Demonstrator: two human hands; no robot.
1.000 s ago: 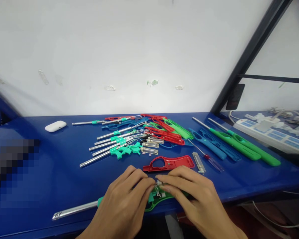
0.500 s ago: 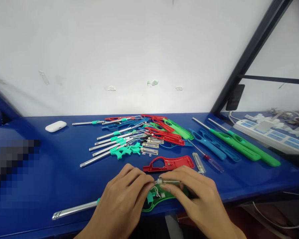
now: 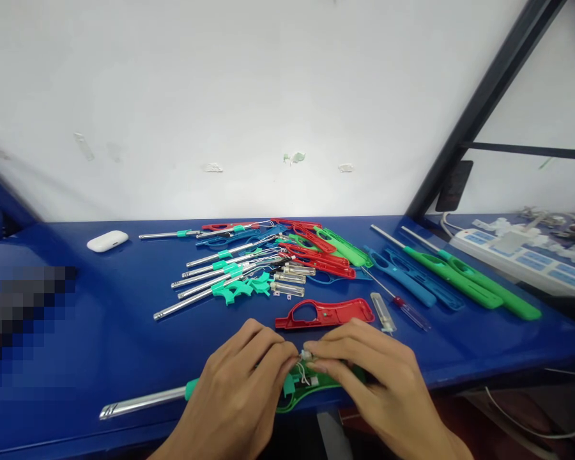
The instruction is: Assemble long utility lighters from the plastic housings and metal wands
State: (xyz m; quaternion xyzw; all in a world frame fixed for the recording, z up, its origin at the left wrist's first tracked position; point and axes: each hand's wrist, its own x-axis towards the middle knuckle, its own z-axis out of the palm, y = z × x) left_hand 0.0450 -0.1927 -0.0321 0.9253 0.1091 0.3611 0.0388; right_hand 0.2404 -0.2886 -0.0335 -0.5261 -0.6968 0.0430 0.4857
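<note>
A green lighter half-shell (image 3: 311, 386) with a long metal nozzle tube (image 3: 141, 402) lies at the near edge of the blue table (image 3: 100, 306). My left hand (image 3: 242, 390) rests over its left part, fingers pinched together at a small clear cylinder (image 3: 307, 354) with thin white wires. My right hand (image 3: 374, 383) pinches the same small cylinder from the right, just above the shell. Just beyond my fingers lies a red lighter half-shell (image 3: 326, 314).
A pile of metal tubes with teal collars (image 3: 215, 271) and red, green and blue shells (image 3: 321, 252) fills the middle. A small screwdriver (image 3: 397, 300), blue shells (image 3: 412, 278), two green lighters (image 3: 464, 281), a power strip (image 3: 522, 259) and a white earbud case (image 3: 107, 241) lie around.
My right hand lifted the small cylinder slightly, then brought it back down toward the green shell. Both hands stay at the same spot.
</note>
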